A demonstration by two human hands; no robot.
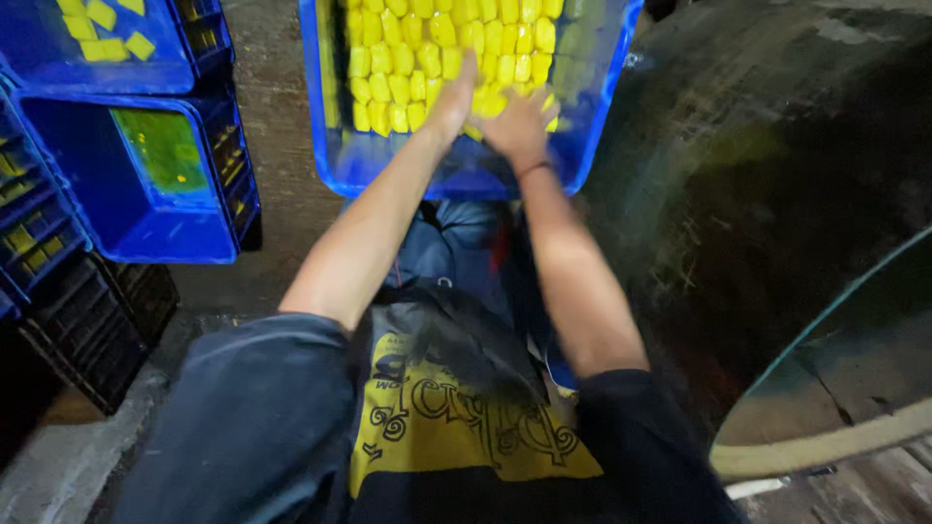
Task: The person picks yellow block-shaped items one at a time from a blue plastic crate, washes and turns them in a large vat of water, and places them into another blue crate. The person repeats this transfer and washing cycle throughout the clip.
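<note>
2 hands reach into the blue crate (349, 165), the left hand (451, 102) flat and open on the yellow blocks (437, 49), the right hand (519, 126) spread over them gripping nothing, so a hasty sweep could, I judge, knock the packed rows askew.

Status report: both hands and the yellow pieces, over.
Left hand flat on yellow block pieces. Right hand spread on them, inside blue plastic crate. Nothing in the way.
</note>
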